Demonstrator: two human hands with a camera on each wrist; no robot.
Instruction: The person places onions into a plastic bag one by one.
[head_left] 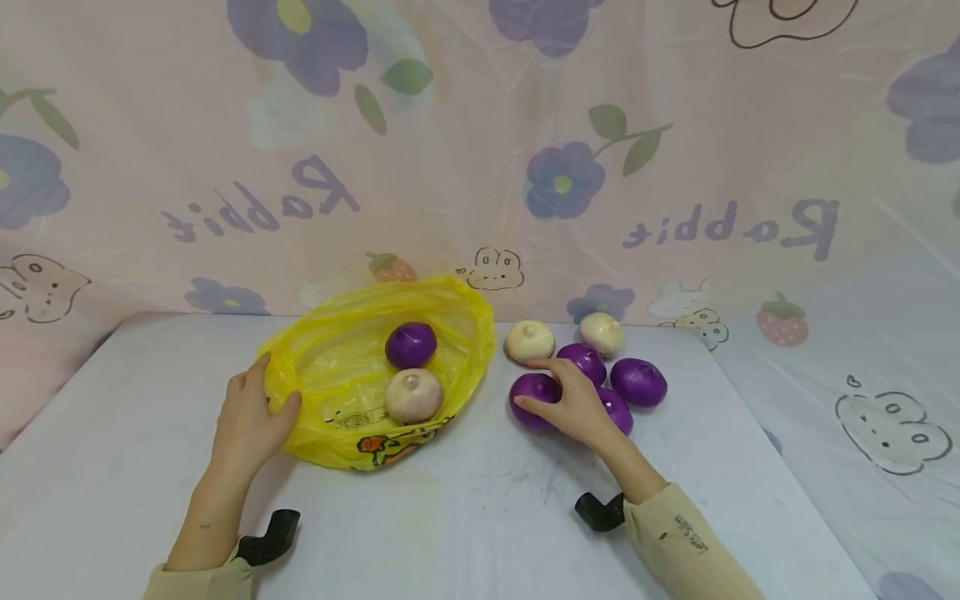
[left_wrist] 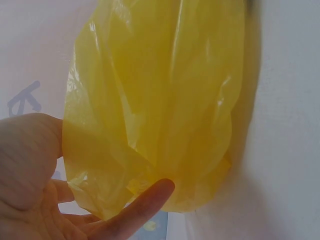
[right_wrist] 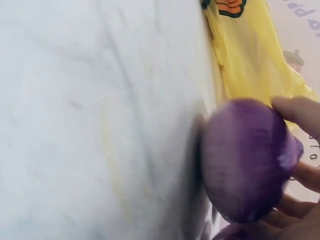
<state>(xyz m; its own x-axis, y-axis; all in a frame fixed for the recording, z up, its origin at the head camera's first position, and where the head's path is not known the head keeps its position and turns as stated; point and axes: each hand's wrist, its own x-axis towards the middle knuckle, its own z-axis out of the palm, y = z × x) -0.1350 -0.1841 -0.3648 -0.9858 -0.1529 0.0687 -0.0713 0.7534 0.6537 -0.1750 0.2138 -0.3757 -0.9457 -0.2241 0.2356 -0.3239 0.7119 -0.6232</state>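
Observation:
My left hand point(head_left: 246, 421) is at the left side of a yellow plastic bag point(head_left: 330, 317), with the bag's rim between thumb and fingers. In the left wrist view, the thin wall of the bag point(left_wrist: 165, 90) hides part of the hand point(left_wrist: 40, 185). Inside the bag's wide mouth lie a purple onion point(head_left: 411, 344) and a white onion point(head_left: 414, 396). To the right, my right hand point(head_left: 577, 406) holds another purple onion point(head_left: 531, 398) between thumb and fingers. The right wrist view has this onion point(right_wrist: 245, 160) close to the white tabletop.
Around the right hand are more purple onions, one behind point(head_left: 581, 360), one to the right point(head_left: 638, 382) and one partly under the hand point(head_left: 617, 410). Two white onions, left point(head_left: 529, 342) and right point(head_left: 601, 334), lie farther back. A patterned cloth point(head_left: 465, 167) hangs behind the table point(head_left: 480, 533).

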